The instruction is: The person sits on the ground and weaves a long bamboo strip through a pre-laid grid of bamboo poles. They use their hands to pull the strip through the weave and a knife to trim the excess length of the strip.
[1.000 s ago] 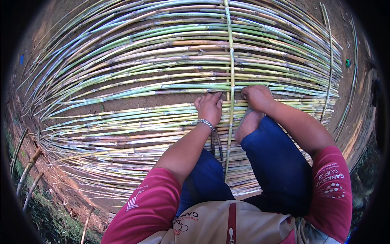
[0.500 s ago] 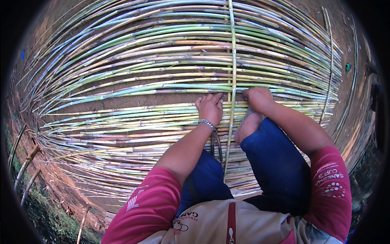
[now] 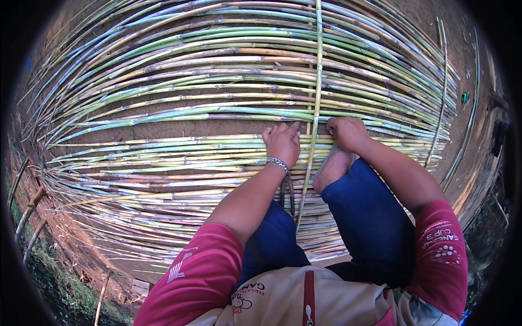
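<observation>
Many slender green and yellow bamboo canes (image 3: 217, 98) lie side by side, and a longer cross cane (image 3: 317, 81) runs over them away from me. Just left of that cross cane, my left hand (image 3: 283, 144) is bent over the near row, its fingers curled at a gap between canes. On the other side, my right hand (image 3: 347, 134) is closed, its fingertips pinched at the same row. What either hand grips is too small or hidden. Dark-handled pincers (image 3: 288, 194) rest on the canes below my left wrist.
My bare foot (image 3: 330, 168) is on the canes between the cross cane and my right forearm. Another cross cane (image 3: 443, 92) lies near the right ends. Upright stakes (image 3: 30, 214) stand at the left edge, beside a grassy bank (image 3: 60, 293). Bare soil (image 3: 179, 129) shows between rows.
The whole view has shifted slightly. Both hands keep their places on either side of the cross cane, with hardly any visible finger movement.
</observation>
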